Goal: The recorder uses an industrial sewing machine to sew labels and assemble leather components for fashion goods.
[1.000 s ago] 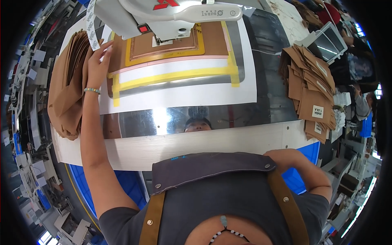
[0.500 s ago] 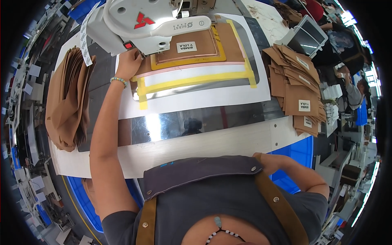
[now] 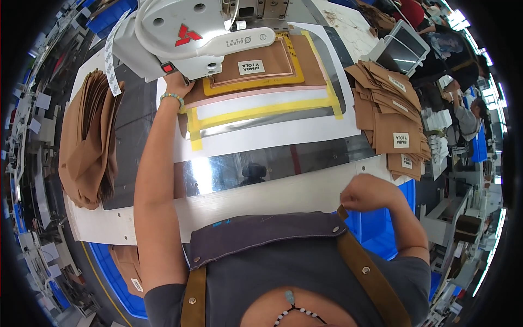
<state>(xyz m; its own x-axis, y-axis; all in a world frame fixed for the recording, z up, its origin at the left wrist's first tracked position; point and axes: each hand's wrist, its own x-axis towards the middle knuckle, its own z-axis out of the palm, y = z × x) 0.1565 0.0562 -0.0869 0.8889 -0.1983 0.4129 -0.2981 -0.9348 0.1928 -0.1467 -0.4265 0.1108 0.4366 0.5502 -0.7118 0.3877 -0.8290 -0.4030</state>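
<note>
My left hand (image 3: 177,86) is at the near left corner of a yellow-edged frame (image 3: 253,83), beside the white sewing machine head (image 3: 185,38). Its fingertips are partly hidden there, so whether it grips anything does not show. Inside the frame lies a brown fabric panel (image 3: 278,59) with a white label (image 3: 251,67). A clear sheet with yellow tape (image 3: 261,113) surrounds it. My right hand (image 3: 366,192) is closed in front of my chest, its fingertips at the raised end of the brown apron strap (image 3: 343,211).
Brown fabric pieces (image 3: 90,141) are bunched on the left of the table. Labelled brown pieces (image 3: 389,122) lie piled at the right, below a tilted screen (image 3: 397,48). Blue bins (image 3: 376,229) stand under the table's near edge. Other people are at the far right.
My right hand has risen away from the apron's upper corner, and the strap end now sticks up there. My left forearm has shifted right, its hand lower and closer under the machine head.
</note>
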